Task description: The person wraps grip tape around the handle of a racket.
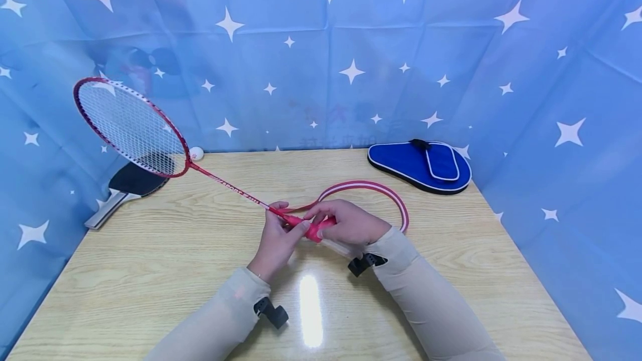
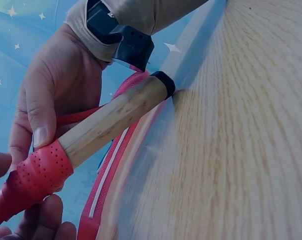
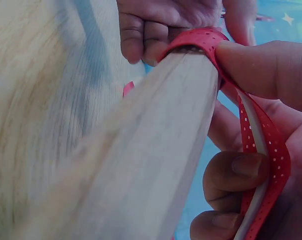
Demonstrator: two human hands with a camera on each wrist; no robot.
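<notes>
A red and white badminton racket (image 1: pixel 223 184) is held slantwise above the table, its strung head up at the left. My left hand (image 1: pixel 277 243) grips it where the shaft meets the handle. Red perforated grip tape (image 2: pixel 41 167) is wound around the upper part of the handle. Below the tape the wooden handle (image 2: pixel 116 117) is bare down to its black end cap (image 2: pixel 164 83). My right hand (image 1: pixel 353 223) pinches the tape against the handle; in the right wrist view its thumb presses the tape's edge. The loose tape runs through its curled fingers and loops over the table.
A table tennis bat (image 1: pixel 135 180) lies at the left, partly behind the racket head. A white ball (image 1: pixel 197 153) sits at the back edge. The blue bat case (image 1: pixel 401 159) lies at the back right. A starred blue curtain (image 1: pixel 301 71) surrounds the wooden table (image 1: pixel 125 272).
</notes>
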